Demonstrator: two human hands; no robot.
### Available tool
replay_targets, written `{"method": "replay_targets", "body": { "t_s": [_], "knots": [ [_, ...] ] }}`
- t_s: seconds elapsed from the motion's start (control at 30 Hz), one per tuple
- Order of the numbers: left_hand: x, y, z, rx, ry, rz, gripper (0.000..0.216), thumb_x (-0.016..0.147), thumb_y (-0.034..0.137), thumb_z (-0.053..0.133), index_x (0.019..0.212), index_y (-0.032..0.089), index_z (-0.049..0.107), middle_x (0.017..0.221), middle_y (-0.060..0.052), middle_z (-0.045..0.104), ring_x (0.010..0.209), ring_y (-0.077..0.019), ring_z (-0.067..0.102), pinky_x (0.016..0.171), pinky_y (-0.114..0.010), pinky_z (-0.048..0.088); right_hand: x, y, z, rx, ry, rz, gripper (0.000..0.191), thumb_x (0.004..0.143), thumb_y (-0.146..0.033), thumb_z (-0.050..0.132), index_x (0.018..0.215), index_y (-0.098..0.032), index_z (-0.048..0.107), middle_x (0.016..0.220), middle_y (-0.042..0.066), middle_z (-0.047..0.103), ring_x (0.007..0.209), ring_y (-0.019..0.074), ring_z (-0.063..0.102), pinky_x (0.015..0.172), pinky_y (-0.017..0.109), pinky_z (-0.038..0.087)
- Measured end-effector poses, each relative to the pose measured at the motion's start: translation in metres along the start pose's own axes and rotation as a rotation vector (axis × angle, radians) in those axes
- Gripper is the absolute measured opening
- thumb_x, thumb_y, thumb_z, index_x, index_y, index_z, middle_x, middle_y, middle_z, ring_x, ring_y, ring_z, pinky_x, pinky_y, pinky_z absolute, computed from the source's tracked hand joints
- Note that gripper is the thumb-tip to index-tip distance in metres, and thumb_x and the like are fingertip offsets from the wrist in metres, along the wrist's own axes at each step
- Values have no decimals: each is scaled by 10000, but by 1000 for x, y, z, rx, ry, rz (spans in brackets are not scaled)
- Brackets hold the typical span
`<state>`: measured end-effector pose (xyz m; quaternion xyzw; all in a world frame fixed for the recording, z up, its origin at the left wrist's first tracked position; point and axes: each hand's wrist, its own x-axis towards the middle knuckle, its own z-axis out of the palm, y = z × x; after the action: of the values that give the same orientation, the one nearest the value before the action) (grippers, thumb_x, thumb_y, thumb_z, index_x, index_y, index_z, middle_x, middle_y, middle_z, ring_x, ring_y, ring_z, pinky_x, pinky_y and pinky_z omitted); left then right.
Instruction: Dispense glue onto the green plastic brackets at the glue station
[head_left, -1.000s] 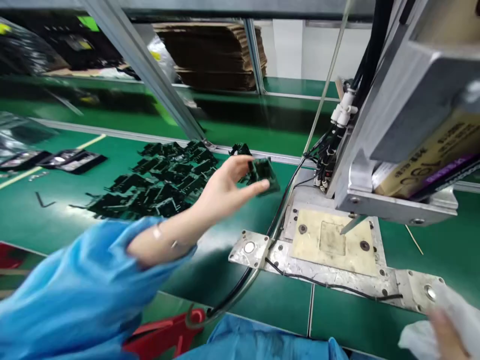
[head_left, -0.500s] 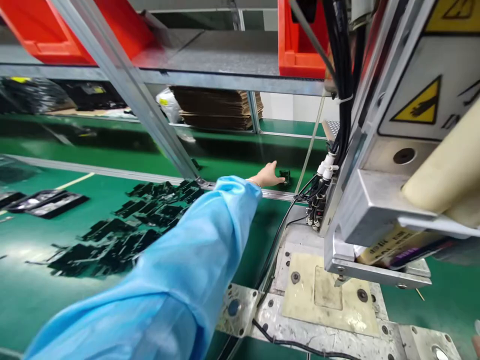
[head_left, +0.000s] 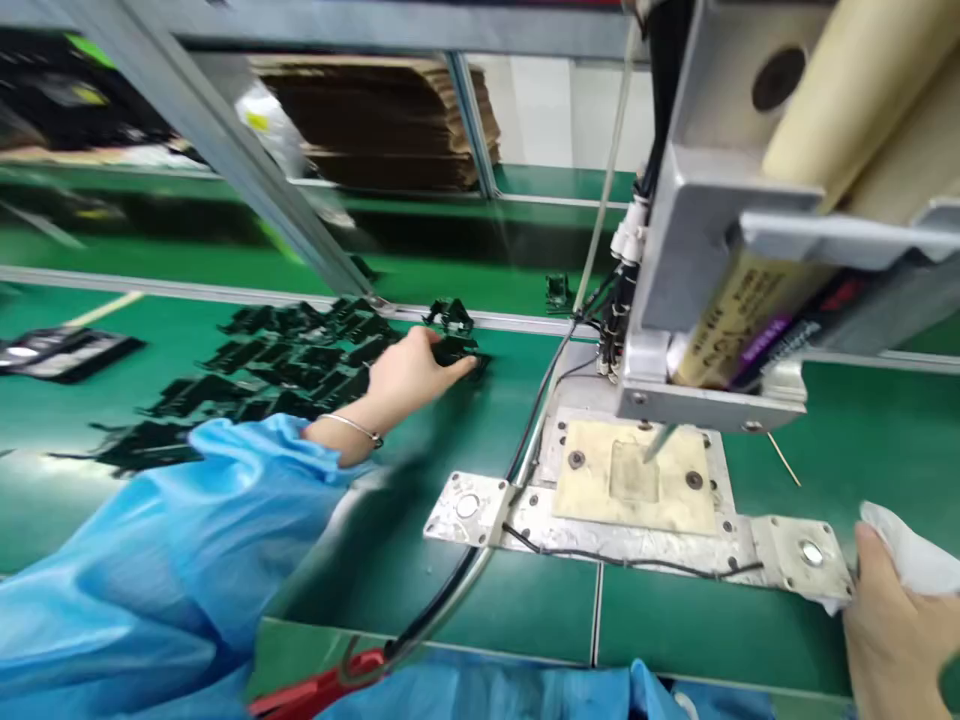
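My left hand (head_left: 409, 372), in a blue sleeve with a thin bracelet at the wrist, reaches over the green bench to the right edge of a pile of small black plastic parts (head_left: 285, 360). Its fingers curl round one black part (head_left: 461, 352) there; motion blur hides the exact grip. My right hand (head_left: 892, 630) sits at the lower right corner, closed on a white cloth (head_left: 907, 555) beside the metal base plate (head_left: 637, 540). A single black part (head_left: 556, 290) lies on the far belt beyond the rail.
A metal press machine (head_left: 720, 280) with cables and a pointed tip hangs over a beige pad (head_left: 634, 478) on the base plate. A black cable (head_left: 480, 560) runs toward me. Flat cardboard (head_left: 390, 120) is stacked at the back. Black trays (head_left: 60, 350) lie far left.
My left hand has drawn back from the far belt, leaving a black part there, and has come down on the pile's right edge. My right hand with the cloth has come into view.
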<state>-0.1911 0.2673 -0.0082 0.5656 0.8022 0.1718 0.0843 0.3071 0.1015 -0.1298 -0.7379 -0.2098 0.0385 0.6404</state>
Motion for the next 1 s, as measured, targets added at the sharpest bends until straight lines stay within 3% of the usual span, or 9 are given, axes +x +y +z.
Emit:
{"method": "replay_targets", "body": {
  "t_s": [0.1,0.17,0.23,0.3,0.37,0.5,0.7,0.83,1.0],
  "knots": [
    [-16,6,-4,-175,27,18,731,795,548,652,1326,84,460,1375,-222,561,1264,-346,560,1051,-482,470,-5,-12,4,-1,13,-10,327,628,-346,850,848,-117,770,1073,199,742,1069,453,681,987,576,530],
    [-33,15,-15,-342,-36,37,728,742,523,689,1317,131,472,1347,-178,584,1226,-290,593,1016,-414,508,-7,-14,6,15,-33,-56,329,655,-350,832,857,-99,764,1077,182,744,1061,417,690,988,547,538],
    [-56,28,-25,-563,-272,30,703,624,473,787,1217,175,557,1195,-130,659,1093,-274,656,944,-394,550,-8,-15,6,19,-43,-85,318,671,-364,821,831,-96,754,1049,170,748,1033,392,700,982,542,541],
    [-81,46,-30,-743,-599,-15,655,510,385,875,1091,200,635,1077,-96,689,984,-274,681,885,-403,571,-9,-15,6,32,-58,-96,312,681,-368,816,817,-97,746,1024,166,748,1012,374,705,976,537,543],
    [-104,68,-25,-794,-853,-64,624,478,340,910,1040,206,676,1032,-79,694,972,-273,678,851,-395,580,-9,-15,6,48,-69,-92,306,681,-363,819,811,-97,741,1016,167,747,1002,366,706,972,532,544],
    [-126,105,0,-828,-1093,-75,593,472,283,918,1018,189,706,940,-46,688,943,-231,670,854,-359,569,-9,-17,7,75,-77,-62,319,665,-367,829,820,-102,742,1023,172,744,1014,377,700,988,553,524],
    [-112,122,29,-843,-1072,54,555,498,286,928,994,194,698,868,-29,681,932,-234,686,961,-425,548,-10,-18,6,72,-100,-12,403,643,-436,843,851,-103,748,996,180,744,981,400,700,942,588,533],
    [-105,120,37,-844,-977,309,580,604,341,891,1096,191,624,1100,-93,701,1137,-281,654,1108,-507,461,-10,-17,6,65,-124,-39,401,667,-461,837,825,-105,743,957,175,744,964,383,704,921,556,549],
    [-110,113,49,-708,-764,609,597,730,417,782,1217,212,505,1339,-139,609,1265,-302,590,1151,-500,429,-10,-16,6,60,-131,-68,381,683,-445,823,823,-99,748,919,163,743,945,363,706,887,505,563]
  ]
}}
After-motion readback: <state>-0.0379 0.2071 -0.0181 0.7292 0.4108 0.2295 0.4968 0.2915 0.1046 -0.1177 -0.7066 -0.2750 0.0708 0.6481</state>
